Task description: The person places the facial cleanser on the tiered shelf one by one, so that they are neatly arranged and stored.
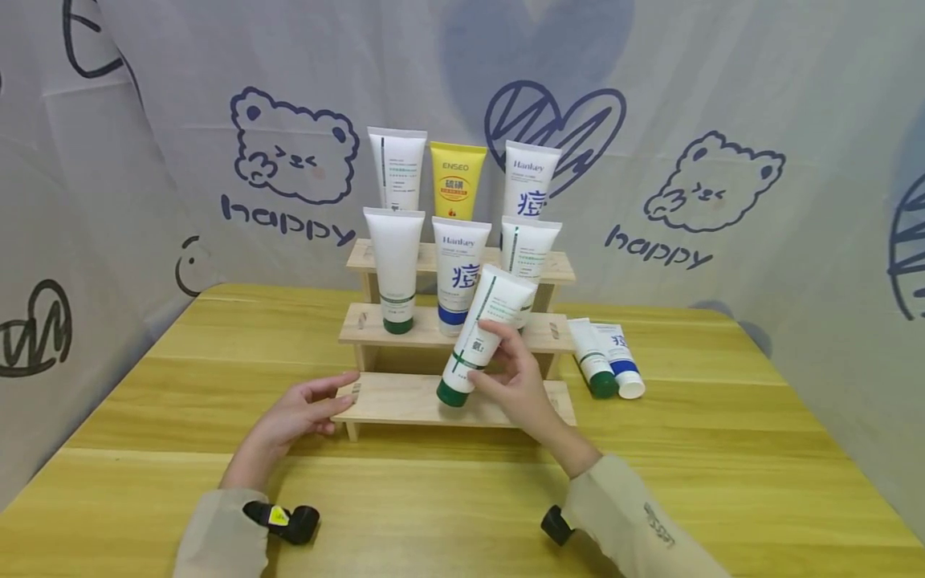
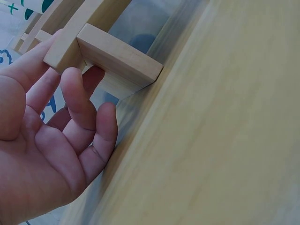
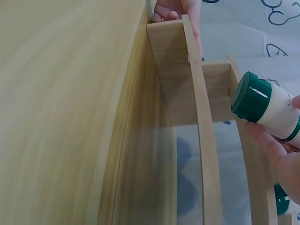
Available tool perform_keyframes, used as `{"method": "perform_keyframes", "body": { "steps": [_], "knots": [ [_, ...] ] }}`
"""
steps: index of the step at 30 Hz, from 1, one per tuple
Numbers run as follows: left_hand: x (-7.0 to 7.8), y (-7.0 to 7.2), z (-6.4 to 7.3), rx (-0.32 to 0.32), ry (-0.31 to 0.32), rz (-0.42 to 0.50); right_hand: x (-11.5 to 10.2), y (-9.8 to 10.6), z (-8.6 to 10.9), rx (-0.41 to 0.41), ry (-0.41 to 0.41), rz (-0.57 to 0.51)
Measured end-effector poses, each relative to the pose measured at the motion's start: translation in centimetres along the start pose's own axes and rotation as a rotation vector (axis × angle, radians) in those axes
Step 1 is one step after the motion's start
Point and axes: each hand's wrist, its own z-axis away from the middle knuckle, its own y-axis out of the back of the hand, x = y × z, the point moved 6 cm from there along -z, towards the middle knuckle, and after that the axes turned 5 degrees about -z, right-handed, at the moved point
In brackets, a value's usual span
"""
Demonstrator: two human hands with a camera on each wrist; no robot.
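My right hand (image 1: 522,389) holds a white squeeze tube (image 1: 500,303) with a green cap, tilted, cap down, above the lowest step of a three-tier wooden display stand (image 1: 405,399). In the right wrist view the tube's green cap (image 3: 253,97) shows, with fingertips against the white body. My left hand (image 1: 292,413) pinches the left end of that lowest step, and the left wrist view shows its fingers (image 2: 77,101) at the board's end. On the middle step stand a white tube (image 1: 396,261), a blue-and-white Hankey tube (image 1: 457,269) and a green-striped tube (image 1: 530,241), partly hidden.
On the top step stand a green-striped white tube (image 1: 399,164), a yellow tube (image 1: 458,178) and another Hankey tube (image 1: 530,175). Right of the stand, two tubes lie on the table (image 1: 723,449): one green-capped (image 1: 594,361), one blue-banded (image 1: 617,357). A printed curtain (image 1: 426,64) hangs behind.
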Motion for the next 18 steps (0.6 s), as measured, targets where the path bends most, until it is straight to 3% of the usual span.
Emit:
{"method": "perform_keyframes", "body": {
  "steps": [6, 13, 18],
  "knots": [
    [0.0, 0.0, -0.1, 0.0, 0.002, -0.001, 0.8, -1.9, -0.8, -0.038, 0.02, -0.024],
    [-0.1, 0.1, -0.1, 0.006, 0.015, -0.011, 1.7, -3.9, -1.5, -0.064, 0.015, 0.024],
    [-0.1, 0.1, -0.1, 0.008, 0.018, -0.006, 1.7, -5.2, -1.8, -0.104, 0.077, 0.082]
  ]
}}
